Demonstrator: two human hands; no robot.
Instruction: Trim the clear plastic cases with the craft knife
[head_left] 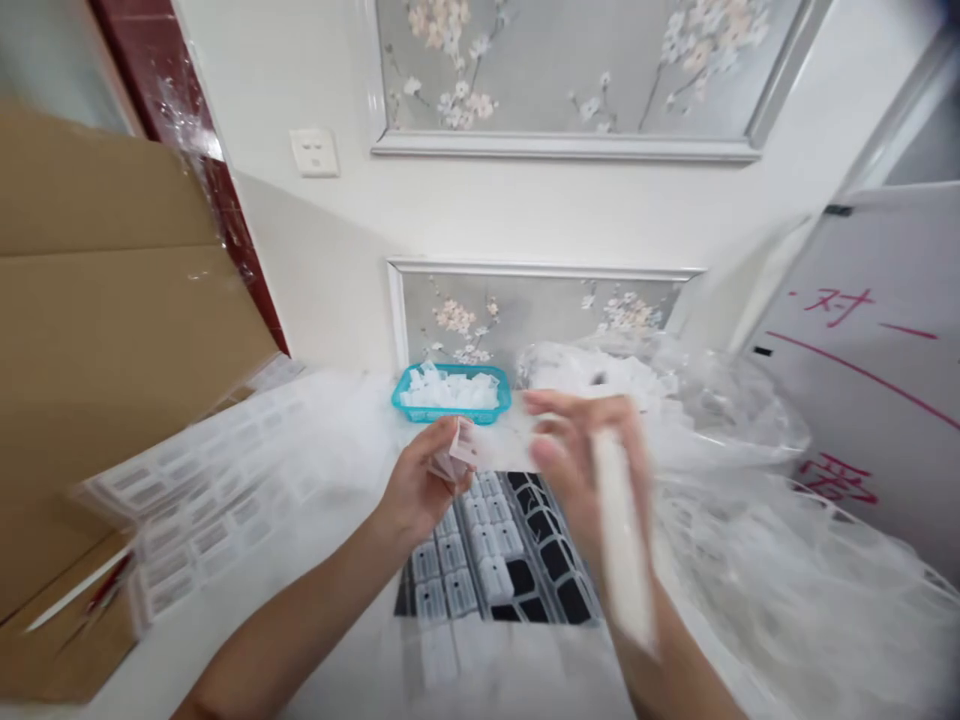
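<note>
Landmark: blue basket (420, 412), near the wall (345, 260), loaded with small white pieces (450, 388).

Left hand (418, 487): just in front of the basket, fingertips pinching a small clear plastic box (450, 460). Box is tilted, raised in the air on the basket's near side; one end shows an open-looking rim. Exact shape partly hidden by the fingers.

Right hand (574, 455): to the right of the basket and nearer the viewer, motion-blurred. A long white bar (626, 550) is gripped against the palm side, running down toward the wrist. Thumb and forefinger stand apart, with nothing visible between them. Firmness of hold: cannot tell.

Nearer the viewer than the basket, below both hands: black tray (534, 608). Its left rows carry whitish clear lids or boxes (454, 590) (cannot tell which), each with a dark spot; its right columns show black cells.

Left of the basket: stacked clear compartment sheets (217, 530), then a large cardboard box (112, 330) farther left. Right of the basket: clear plastic bag (739, 410) with white pieces inside. Farther right: white board (870, 300) bearing red handwriting. Above the basket: framed floral panel (540, 310).
</note>
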